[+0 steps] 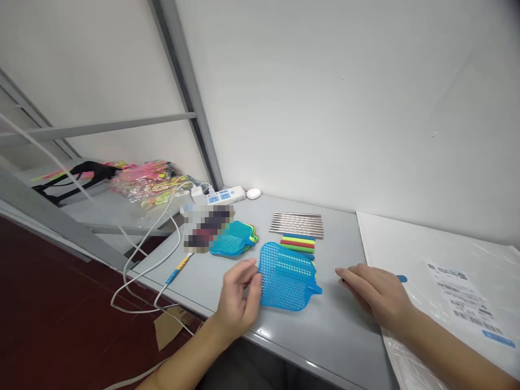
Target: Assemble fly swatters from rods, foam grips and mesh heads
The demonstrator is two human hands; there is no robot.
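Observation:
A blue fly swatter head [284, 281], perforated like a mesh, is pinched by its left edge between the thumb and fingers of my left hand [241, 295]. Its short socket points right, toward my right hand [376, 290]. The fingers of that hand are closed, and the rounded end of a blue handle [401, 278] sticks out behind them; the rest of it is hidden by the hand. Beyond the held head lie several coloured handles [298, 244] in blue, yellow, red and green. Several metal rods [296, 224] are lined up behind these. Left of them sits a stack of swatter heads [233, 238], a blue one on top.
A power strip [225, 195] with plugs and white cables [132, 265] occupies the left rear. Near it are a blurred-out object [207, 230] and a round white device [254, 193]. A white labelled package [426, 260] covers the right side. Bagged colourful items [150, 184] lie beyond the metal frame.

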